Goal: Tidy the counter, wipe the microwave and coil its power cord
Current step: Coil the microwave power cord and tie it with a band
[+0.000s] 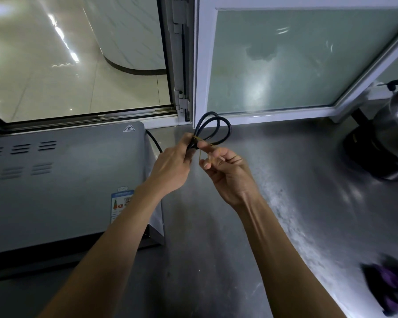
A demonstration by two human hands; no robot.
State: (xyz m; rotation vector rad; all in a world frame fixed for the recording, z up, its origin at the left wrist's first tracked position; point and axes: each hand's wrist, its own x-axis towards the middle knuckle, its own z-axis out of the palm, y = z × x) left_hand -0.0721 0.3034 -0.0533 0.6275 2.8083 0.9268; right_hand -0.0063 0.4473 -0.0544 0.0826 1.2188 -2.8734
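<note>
2 bare hands raised together over the brushed steel counter (216, 226), nearly touching. Left hand (170, 166) curled round the gathered black rubber power cord (216, 125), fingers closed on the pinch point of the bundle. Above that grip, 2 visible loops of cord fanning up and to the right — exact count of turns hard to tell where they overlap. 1 thin yellowish band (199, 140) wound across the bundle at the left fingertips, its free length running down into the right hand (225, 171), pinched there between thumb and forefinger, remaining fingers loosely bent.

1 strand of the same cord trailing down and left from the left hand, disappearing behind the rear corner of 1 grey metal microwave (67, 191). Microwave just left of the left forearm, top panel showing rows of vent slots, 1 hot-surface warning triangle and 1 blue-and-white energy label.

Far right of the right hand — 1 shiny steel kettle (395, 125) on a dark base. Lower right, beyond the right forearm, 1 crumpled purple cloth (391, 288), blurred. Behind both hands, 1 white-framed frosted glass panel (296, 60).
</note>
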